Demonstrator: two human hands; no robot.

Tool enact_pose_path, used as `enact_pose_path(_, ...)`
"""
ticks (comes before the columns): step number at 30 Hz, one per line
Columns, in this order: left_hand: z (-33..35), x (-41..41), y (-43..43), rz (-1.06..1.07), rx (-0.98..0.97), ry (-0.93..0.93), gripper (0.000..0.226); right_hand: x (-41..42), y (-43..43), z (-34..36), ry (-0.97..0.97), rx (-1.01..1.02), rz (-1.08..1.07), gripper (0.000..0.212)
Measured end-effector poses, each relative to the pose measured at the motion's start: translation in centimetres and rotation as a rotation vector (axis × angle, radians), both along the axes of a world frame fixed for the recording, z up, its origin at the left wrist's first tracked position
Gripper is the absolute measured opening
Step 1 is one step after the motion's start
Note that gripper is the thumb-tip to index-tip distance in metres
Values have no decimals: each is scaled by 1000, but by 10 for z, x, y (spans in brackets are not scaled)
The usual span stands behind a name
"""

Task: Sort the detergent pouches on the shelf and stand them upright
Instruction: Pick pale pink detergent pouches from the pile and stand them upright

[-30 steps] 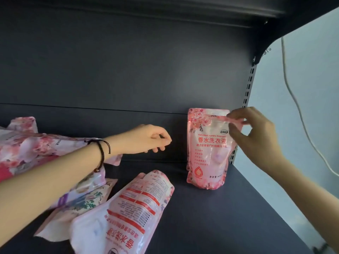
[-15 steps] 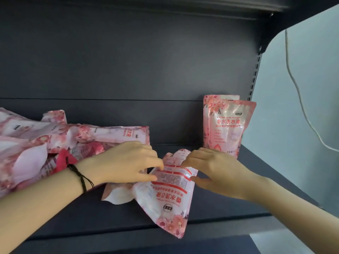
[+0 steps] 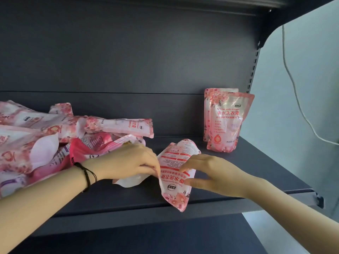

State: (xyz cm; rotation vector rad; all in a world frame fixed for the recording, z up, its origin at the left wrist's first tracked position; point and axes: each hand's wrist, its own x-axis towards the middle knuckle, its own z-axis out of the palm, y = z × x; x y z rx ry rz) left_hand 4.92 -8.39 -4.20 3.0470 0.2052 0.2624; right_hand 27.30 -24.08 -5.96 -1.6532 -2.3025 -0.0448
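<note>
1. Pink-and-white film: one lying pouch (image 3: 175,173) is found nearest, back side up and print upside down. Its flowered end overhangs the front lip of the shelf (image 3: 247,173).
2. It is gripped at both sides. The left edge is pinched by the left hand (image 3: 128,162); the right edge is held between forefinger and thumb of the right hand (image 3: 212,174).
3. Change noted: a second ago the right hand was up at the top of the standing pouches (image 3: 229,121) and the left hung free. Both have since been brought down onto this pouch. The previous pouch is judged placed, and the next pickup begun.
4. To the left, a heap (image 3: 55,136) of pouches lying flat is seen. At least five are counted; the full number cannot be told.
5. Farthest, at the right end before the back panel (image 3: 128,61), two standing pouches are counted, upright, one overlapping the other.
6. Tally: two upright, one in hand, heap unsorted.
</note>
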Motion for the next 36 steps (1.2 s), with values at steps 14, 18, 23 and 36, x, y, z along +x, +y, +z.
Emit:
enact_pose_path(14,39,75,10,182,-698,-909,18,32,51,22,1099,423,-198,32)
enact_pose_path(18,16,77,10,358,-896,-938,40,37,73,16,1173,255,-192,28)
enact_pose_path(23,4,83,1,278,-934,-935,19,34,79,17,1271,340,-161,28)
enact_pose_path(36,28,224,-31,239,-1105,-1012,21,129,30,46,1643,485,-387,20)
